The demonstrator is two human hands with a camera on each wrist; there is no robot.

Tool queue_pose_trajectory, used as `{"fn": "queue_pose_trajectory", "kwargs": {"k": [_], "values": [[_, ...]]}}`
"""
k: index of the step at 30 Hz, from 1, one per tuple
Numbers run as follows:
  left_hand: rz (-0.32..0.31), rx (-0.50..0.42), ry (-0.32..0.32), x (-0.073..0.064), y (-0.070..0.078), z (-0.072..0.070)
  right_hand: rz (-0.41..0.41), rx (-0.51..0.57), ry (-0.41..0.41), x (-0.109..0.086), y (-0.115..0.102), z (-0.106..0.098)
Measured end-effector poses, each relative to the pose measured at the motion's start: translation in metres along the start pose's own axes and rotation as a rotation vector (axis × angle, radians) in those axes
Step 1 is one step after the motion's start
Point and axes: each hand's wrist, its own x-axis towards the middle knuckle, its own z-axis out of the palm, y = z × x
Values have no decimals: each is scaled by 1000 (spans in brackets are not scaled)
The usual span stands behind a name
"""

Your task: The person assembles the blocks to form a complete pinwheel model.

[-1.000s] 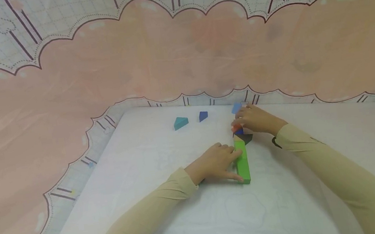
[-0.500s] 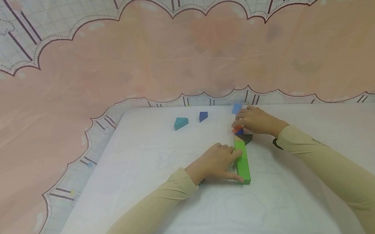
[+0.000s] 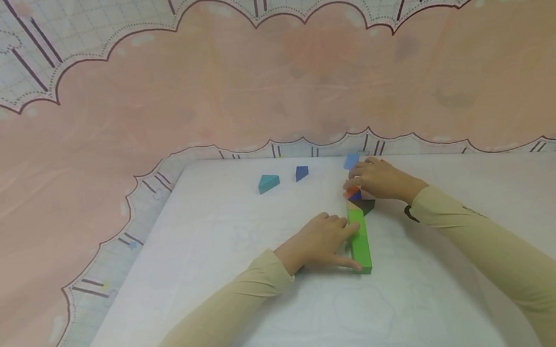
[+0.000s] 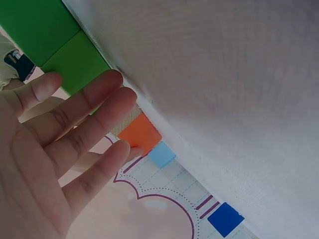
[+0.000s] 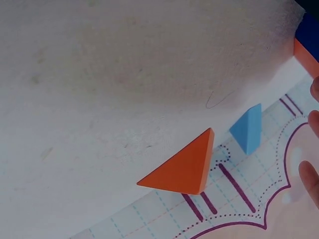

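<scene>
In the head view a straight row of green blocks (image 3: 360,251) lies on the white table, with a wood-coloured piece, an orange block (image 3: 352,191) and a blue piece at its far end. My left hand (image 3: 319,242) rests along the row's left side, thumb at the near end and forefinger over the green. Its fingers look nearly straight in the left wrist view. My right hand (image 3: 380,178) bends its fingers over the orange block; the thumb's contact is hidden. A dark piece (image 3: 366,205) lies right of the row.
Towards the far edge lie a teal block (image 3: 269,183), a dark blue block (image 3: 301,172) and a light blue block (image 3: 351,161). An orange triangular block (image 5: 184,169) shows in the right wrist view. Patterned cloth (image 3: 266,92) rises behind the white tabletop (image 3: 221,223).
Early on, the right hand's fingers shift slightly lower at the row's far end. Both hands then stay almost still, and the blocks keep their places.
</scene>
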Motion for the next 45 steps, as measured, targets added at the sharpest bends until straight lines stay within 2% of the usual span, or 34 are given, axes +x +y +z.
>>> {"fn": "queue_pose_trajectory", "kwargs": {"k": [7,13,19,24,35,45], "values": [[5,2,2,0,0,0,1,-4,-4,0,0,1],[4,-1,-7,0,1,0,-11,26,30,-5,5,1],[0,-20,-27,0,1,-1,107,99,26,-19,17,-10],[-3,-14,-31,0,2,-2,188,112,32,-32,33,-11],[-1,-4,-26,-1,1,-2,234,-58,20,-40,54,8],[-1,9,-12,-1,1,-1,218,-82,9,-31,56,14]]}}
